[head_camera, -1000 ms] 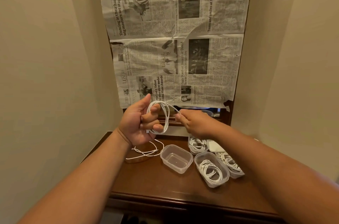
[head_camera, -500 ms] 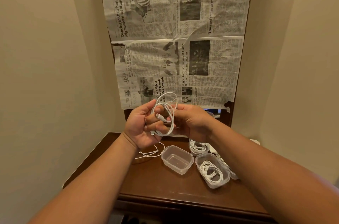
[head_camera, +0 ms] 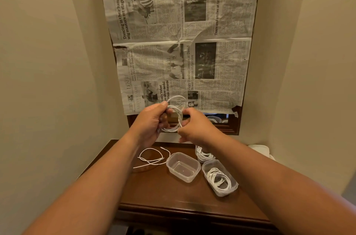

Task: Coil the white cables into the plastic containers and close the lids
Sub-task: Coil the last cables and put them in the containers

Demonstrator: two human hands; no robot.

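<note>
Gripping coiled white cable (head_camera: 176, 113): left hand (head_camera: 152, 119), right hand (head_camera: 194, 127), above empty container (head_camera: 183, 169) on table (head_camera: 163, 192).

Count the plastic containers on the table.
3: an empty container at centre, a coil-filled container right of it, a third container behind them; the right arm may hide more.

Newspaper (head_camera: 179, 42): I see sheets covering a dark frame (head_camera: 221, 129), upper centre.
Table (head_camera: 163, 192): brown wood, lower centre.
Walls (head_camera: 48, 61): beige, both sides.
</note>
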